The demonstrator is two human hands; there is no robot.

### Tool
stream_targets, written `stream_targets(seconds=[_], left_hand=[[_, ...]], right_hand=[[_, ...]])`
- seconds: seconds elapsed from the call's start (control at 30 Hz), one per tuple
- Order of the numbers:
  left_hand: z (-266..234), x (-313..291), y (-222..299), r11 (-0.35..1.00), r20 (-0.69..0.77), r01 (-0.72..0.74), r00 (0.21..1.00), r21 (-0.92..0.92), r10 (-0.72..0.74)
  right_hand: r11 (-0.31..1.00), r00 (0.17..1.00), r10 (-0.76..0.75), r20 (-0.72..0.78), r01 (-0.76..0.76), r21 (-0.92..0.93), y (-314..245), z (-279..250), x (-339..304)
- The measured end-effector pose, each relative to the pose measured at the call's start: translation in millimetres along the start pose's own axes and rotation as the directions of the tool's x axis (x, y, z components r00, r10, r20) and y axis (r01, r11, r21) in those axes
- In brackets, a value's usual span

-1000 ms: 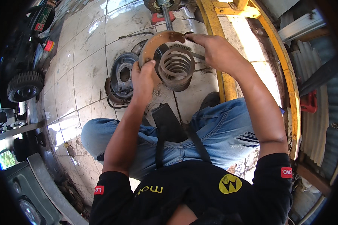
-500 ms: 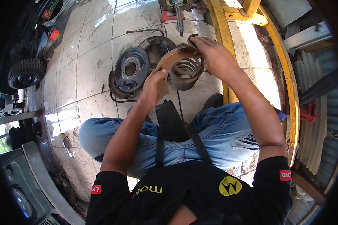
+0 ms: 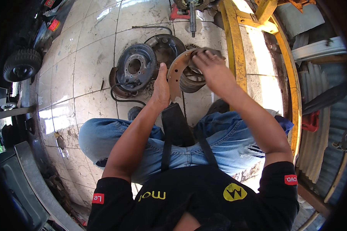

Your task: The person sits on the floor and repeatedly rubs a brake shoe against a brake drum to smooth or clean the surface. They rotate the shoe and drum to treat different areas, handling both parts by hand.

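left hand (image 3: 161,91) clasps brake-shoe (image 3: 175,76); right (image 3: 215,71) atop

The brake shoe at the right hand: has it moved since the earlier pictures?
Yes. Judged against the nearer black backing plate, the brake shoe has moved to the right and lower in the view.

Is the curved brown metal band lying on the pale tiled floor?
No, the left hand holds the curved brown metal band, and the right hand is at its upper part.
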State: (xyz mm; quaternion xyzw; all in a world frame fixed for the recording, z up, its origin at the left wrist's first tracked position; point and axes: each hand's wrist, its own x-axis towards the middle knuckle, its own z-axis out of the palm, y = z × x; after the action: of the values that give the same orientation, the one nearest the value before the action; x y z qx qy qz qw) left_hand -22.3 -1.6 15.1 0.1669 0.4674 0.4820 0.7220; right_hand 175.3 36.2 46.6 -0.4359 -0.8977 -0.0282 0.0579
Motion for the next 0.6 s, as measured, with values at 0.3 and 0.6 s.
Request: stream_targets(seconds=[0.3,0.6], left_hand=[[5.2,2.8,-4.2,0.993,-0.025,0.060,0.998,-0.101,-0.063],[1.3,8.4,-7.0,0.987,-0.028,0.021,0.999,-0.158,-0.026]], right_hand=[[0.995,0.999,-0.012,0.049,0.007,0.099,-18.6,0.6,-4.8],[0.964,0.993,-0.113,0.041,0.100,0.247,-24.1,-8.2,-5.5]])
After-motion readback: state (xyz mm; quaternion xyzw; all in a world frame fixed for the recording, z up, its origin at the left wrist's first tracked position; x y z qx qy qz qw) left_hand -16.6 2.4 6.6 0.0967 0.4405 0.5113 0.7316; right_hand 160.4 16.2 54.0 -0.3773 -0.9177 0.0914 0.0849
